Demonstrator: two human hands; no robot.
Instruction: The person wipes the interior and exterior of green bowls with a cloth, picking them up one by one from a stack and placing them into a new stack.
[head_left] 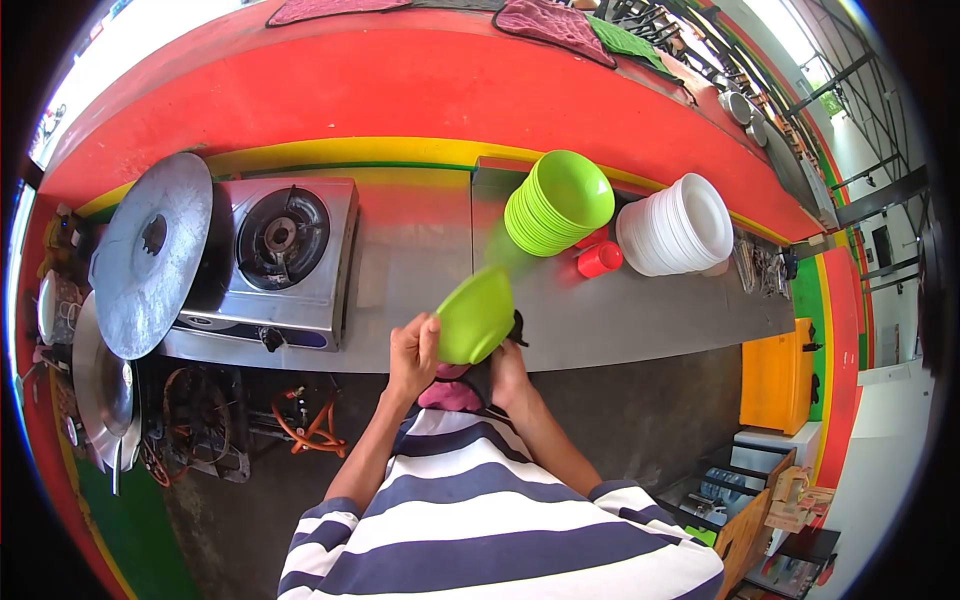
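Grey metal tops the counter [410, 230] across the middle of the frame, backed by a red wall [350, 90]; a gas stove [300, 312] stands at left, stacked green bowls [545, 215] and white bowls [660, 230] right of upper centre. Dark floor [640, 420] lies below. At centre, the left fingers [428, 338] pinch a tilted green bowl [475, 318] by its left edge. Right fingers [510, 358] sit at its lower right, partly hidden beside a pink cloth [452, 396]; whether they grip cannot be told.
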